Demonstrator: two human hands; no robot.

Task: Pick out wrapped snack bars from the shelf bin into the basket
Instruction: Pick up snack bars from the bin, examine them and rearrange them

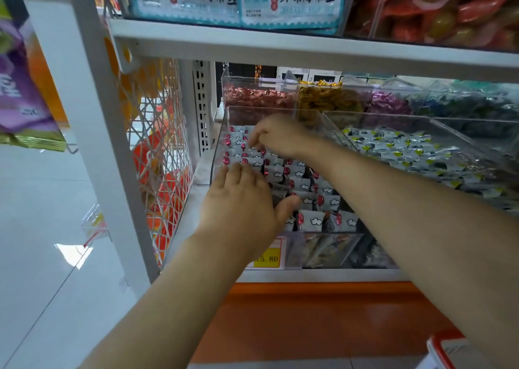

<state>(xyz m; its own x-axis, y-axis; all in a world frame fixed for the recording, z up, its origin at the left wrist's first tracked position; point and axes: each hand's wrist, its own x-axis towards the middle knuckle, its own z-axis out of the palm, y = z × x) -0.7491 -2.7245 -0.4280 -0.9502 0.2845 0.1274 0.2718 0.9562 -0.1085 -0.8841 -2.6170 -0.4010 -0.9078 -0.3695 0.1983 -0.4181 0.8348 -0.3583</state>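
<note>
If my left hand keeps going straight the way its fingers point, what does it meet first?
The bars just ahead of the left hand, which lies flat on them. Past those, probably the clear back wall of the bin, though depth is unclear.

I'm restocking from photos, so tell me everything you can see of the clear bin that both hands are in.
The bin is a clear, hard-looking plastic box, open on top, at the left end of the middle shelf, side by side with a second clear bin. It holds many wrapped bars, silver-white with red marks and cloud prints. The left hand lies flat on the bars; the right hand pinches at some farther back. A yellow price tag sits below its front.
</note>
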